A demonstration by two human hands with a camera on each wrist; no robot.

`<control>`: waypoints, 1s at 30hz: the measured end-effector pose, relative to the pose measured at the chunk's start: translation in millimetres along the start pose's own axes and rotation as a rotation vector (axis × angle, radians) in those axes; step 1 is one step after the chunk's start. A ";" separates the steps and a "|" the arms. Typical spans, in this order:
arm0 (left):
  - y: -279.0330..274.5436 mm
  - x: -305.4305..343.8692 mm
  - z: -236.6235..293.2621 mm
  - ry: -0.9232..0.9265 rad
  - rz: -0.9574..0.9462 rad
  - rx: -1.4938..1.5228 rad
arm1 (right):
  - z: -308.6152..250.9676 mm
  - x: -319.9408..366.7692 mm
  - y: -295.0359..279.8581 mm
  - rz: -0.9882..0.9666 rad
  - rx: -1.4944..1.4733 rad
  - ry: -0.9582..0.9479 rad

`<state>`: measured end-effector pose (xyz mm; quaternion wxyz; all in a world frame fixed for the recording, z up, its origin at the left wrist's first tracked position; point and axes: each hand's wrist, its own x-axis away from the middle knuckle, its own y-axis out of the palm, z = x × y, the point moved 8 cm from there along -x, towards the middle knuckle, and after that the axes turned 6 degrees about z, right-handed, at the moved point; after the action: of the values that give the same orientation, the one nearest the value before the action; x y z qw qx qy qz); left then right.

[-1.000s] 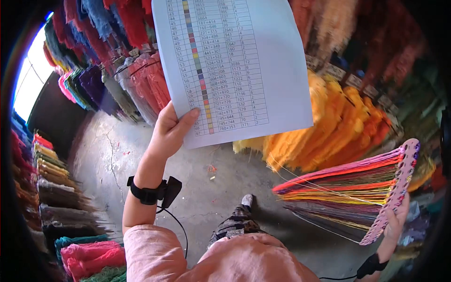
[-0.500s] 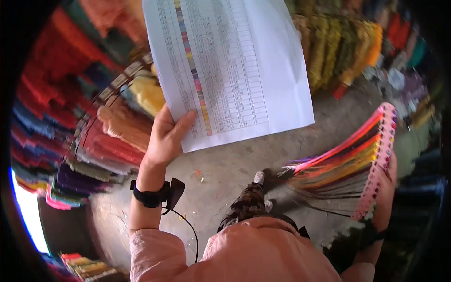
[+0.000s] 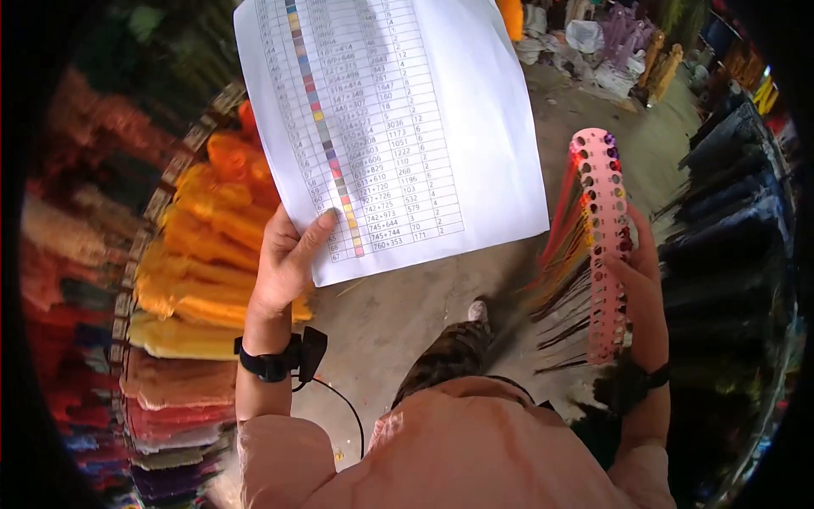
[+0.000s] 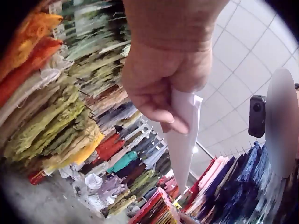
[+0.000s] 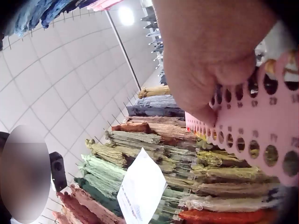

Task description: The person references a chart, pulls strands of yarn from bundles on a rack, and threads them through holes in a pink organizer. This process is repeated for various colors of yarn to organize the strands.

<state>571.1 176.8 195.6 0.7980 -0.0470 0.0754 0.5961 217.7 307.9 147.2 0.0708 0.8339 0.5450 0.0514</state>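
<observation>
In the head view my left hand pinches the lower left edge of white paper sheets, thumb on top. A printed table of numbers with a strip of coloured squares fills much of the top sheet. The left wrist view shows fingers curled at the edge of the folded-looking paper. On the right, my right hand grips a long pink thread organizer card with numbered holes along its edges. Coloured threads hang from its left side. Up close, the right wrist view shows the card under the fingers.
Orange and yellow yarn hanks hang on a rack close at the left, with red and purple ones below. Dark hanks line the right side. Plastic bags lie on the concrete floor farther ahead, along the aisle.
The body has turned right, so the orange hanks have gone from the right to the left side. My right hand has brought the card inward and more upright; the left still holds the paper.
</observation>
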 end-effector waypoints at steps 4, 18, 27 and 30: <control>18.7 -5.9 -14.5 0.031 0.022 0.043 | -0.3 -5.5 -2.8 -0.048 0.068 -0.003; 48.1 34.0 28.8 0.063 0.390 -0.181 | 7.6 -117.6 21.5 -0.784 0.278 -0.119; 25.9 140.9 71.1 0.104 0.741 -0.336 | -40.1 -127.8 101.8 -1.089 0.594 -0.658; 4.2 168.8 75.3 0.142 0.811 -0.342 | -55.9 -117.8 140.3 -1.153 0.620 -0.767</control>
<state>618.9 349.9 240.0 0.4734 -0.1857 0.0425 0.8600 287.8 147.8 225.6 0.0333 0.3581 0.8211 -0.4431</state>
